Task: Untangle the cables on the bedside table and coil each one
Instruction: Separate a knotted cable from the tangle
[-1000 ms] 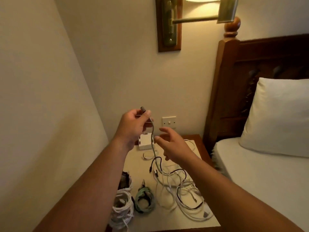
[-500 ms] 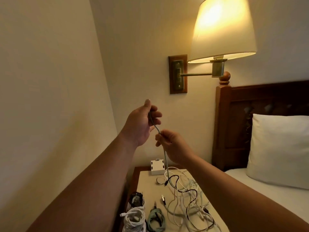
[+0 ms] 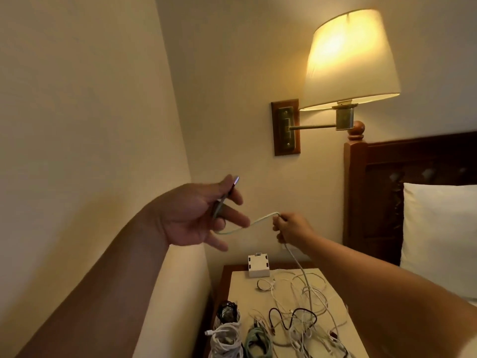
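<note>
On my feed I saw both hands raised above the bedside table [image 3: 239, 284]. The left hand [image 3: 191, 218] pinched the plug end of a pale cable [image 3: 260, 220] between thumb and forefinger, with its other fingers spread loose. The right hand [image 3: 293, 228] was clenched around the same cable further along, so a short slack stretch sagged between the two hands. From the right fist the cable dropped into a loose tangle of cables [image 3: 304, 316], white and black, across the table's middle and right side. A black coil [image 3: 227, 311], a white coil [image 3: 226, 338] and a green coil [image 3: 258, 341] sat near the front left corner. A small white box [image 3: 259, 266] stood at the back edge. A lit wall lamp [image 3: 348, 58] glowed above.
</note>
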